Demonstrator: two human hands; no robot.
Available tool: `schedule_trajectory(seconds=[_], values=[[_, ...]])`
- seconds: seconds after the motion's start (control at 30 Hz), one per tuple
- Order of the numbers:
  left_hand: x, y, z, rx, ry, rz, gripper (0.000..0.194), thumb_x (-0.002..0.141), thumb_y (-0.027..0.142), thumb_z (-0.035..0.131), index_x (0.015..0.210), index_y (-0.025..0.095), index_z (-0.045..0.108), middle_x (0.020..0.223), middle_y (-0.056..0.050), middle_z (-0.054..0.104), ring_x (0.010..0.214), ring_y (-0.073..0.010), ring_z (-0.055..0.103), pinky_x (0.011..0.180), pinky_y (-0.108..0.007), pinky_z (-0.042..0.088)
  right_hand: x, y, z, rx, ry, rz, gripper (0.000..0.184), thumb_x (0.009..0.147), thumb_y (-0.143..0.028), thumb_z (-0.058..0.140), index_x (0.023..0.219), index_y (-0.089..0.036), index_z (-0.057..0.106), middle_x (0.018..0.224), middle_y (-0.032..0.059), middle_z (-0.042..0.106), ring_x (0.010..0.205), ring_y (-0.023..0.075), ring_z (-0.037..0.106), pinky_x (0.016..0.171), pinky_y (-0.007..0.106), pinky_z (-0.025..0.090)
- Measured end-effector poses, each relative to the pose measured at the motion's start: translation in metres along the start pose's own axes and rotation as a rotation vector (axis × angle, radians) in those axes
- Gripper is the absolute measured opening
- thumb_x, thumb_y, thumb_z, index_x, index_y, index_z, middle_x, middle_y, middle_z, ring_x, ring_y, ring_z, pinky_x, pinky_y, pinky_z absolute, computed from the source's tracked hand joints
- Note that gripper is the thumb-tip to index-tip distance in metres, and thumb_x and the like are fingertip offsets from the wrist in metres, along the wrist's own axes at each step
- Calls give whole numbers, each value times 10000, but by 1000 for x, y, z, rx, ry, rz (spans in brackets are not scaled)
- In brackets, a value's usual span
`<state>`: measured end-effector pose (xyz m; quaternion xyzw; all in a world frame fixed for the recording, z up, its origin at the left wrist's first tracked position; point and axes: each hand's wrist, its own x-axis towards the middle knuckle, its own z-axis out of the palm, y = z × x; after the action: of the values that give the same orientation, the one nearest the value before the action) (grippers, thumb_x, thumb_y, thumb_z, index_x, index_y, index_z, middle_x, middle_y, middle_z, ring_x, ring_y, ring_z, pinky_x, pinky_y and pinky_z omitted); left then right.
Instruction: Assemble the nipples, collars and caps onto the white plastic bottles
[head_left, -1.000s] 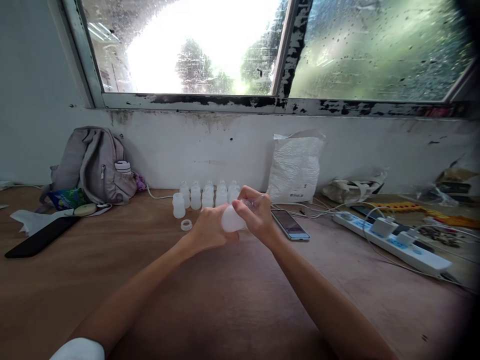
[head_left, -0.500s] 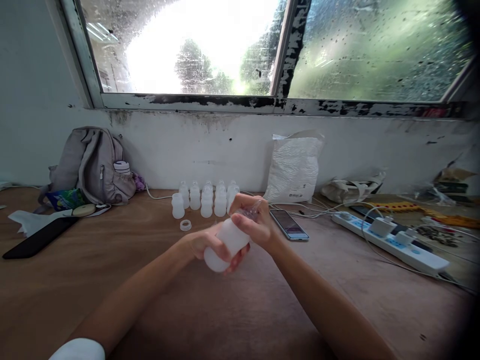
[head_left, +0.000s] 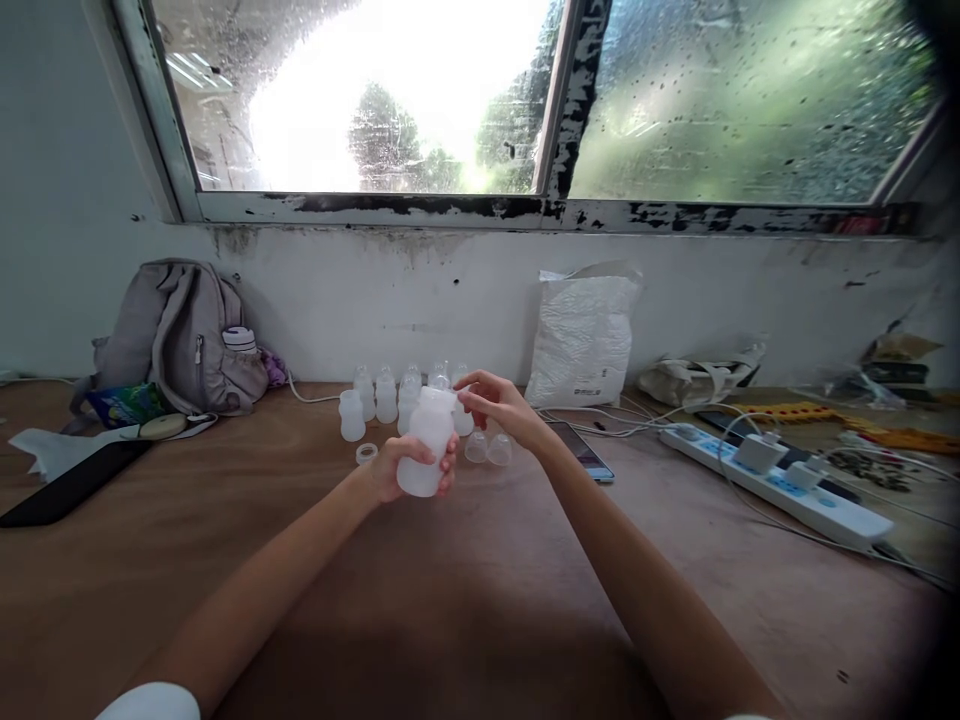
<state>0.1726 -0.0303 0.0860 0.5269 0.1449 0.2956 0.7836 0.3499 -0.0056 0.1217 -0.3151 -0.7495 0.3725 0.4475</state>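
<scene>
My left hand [head_left: 386, 470] is wrapped round a frosted white baby bottle [head_left: 427, 450], which stands nearly upright with a slight tilt above the table. A collar and a clear top show at its upper end. Beside that collar is my right hand [head_left: 499, 405], thumb and fingers curved and apart, fingertips at or just touching the collar's right side. Behind the held bottle stand several similar bottles with clear tops. An open-topped bottle [head_left: 351, 416] stands at their left, with a white ring [head_left: 366, 453] in front. Two clear dome caps [head_left: 487, 448] lie below my right hand.
A phone [head_left: 589, 455] and a white power strip [head_left: 780, 490] with cables lie to the right. Against the wall stand a white plastic bag [head_left: 583, 340] and, at far left, a grey backpack [head_left: 184, 340]. A black flat case [head_left: 71, 485] lies on the left.
The bottle has gone from lying tilted between both hands to nearly upright in my left hand. My right hand has loosened from round its top, and the two clear caps now show.
</scene>
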Motion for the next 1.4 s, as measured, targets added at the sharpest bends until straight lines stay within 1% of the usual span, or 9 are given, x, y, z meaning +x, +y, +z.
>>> schedule_trajectory(seconds=[0.13,0.23,0.37,0.6,0.73,0.87,1.13,1.27,1.4], values=[[1,-2,-3,98,64,13,288,501,201,555,774,134,491,592,15,484,486,-111,501,467,-251,391,-4,-10,8,164,-98,13,372,756,-514,472,908,-176,505,695,-16,492,507,77,495,443,201,419],[0,-2,-1,113,98,37,281,516,171,566,787,133,502,624,4,508,502,-113,511,469,-250,406,-8,-22,17,196,-179,-6,431,725,-515,516,1017,-202,466,748,-10,508,559,92,529,471,204,445],[-1,0,1,108,71,42,249,538,148,564,781,133,515,622,3,514,500,-118,518,458,-252,410,-7,-21,16,164,-185,31,420,733,-430,556,1073,-221,426,797,-4,519,583,89,537,488,198,456],[-2,3,-1,117,51,56,264,549,154,581,806,118,536,626,5,501,501,-109,514,473,-251,419,-3,-7,-7,188,-231,92,402,717,-363,592,1069,-231,448,871,14,507,661,107,548,521,221,481],[-1,3,0,204,95,20,249,566,164,612,797,129,527,641,5,516,510,-112,521,484,-257,420,-6,-17,-3,188,-225,51,355,752,-367,551,1068,-231,461,855,7,497,642,95,529,503,209,465],[0,2,-2,297,64,-7,260,591,199,634,817,132,527,643,0,535,502,-116,528,499,-265,415,-8,-25,2,95,-219,58,358,714,-333,611,1028,-205,497,742,-16,500,568,73,490,460,181,425],[-5,6,-13,153,-19,-57,456,689,434,547,1033,138,500,670,-27,553,548,-161,556,517,-291,430,-7,-25,-2,246,-146,-21,354,669,-257,662,990,-202,522,862,29,544,675,122,541,577,258,474],[-8,11,-16,107,-85,-14,419,729,395,476,1058,139,515,751,-41,571,661,-191,582,620,-324,436,-5,-20,-8,316,49,-75,304,697,-284,628,980,-222,535,897,30,544,785,148,549,615,259,470],[-8,24,-26,246,48,137,402,692,360,565,1029,141,555,922,-90,596,787,-208,574,690,-306,421,-2,-10,-12,187,111,-7,296,677,-303,645,941,-202,559,801,14,544,740,139,545,578,244,463]])
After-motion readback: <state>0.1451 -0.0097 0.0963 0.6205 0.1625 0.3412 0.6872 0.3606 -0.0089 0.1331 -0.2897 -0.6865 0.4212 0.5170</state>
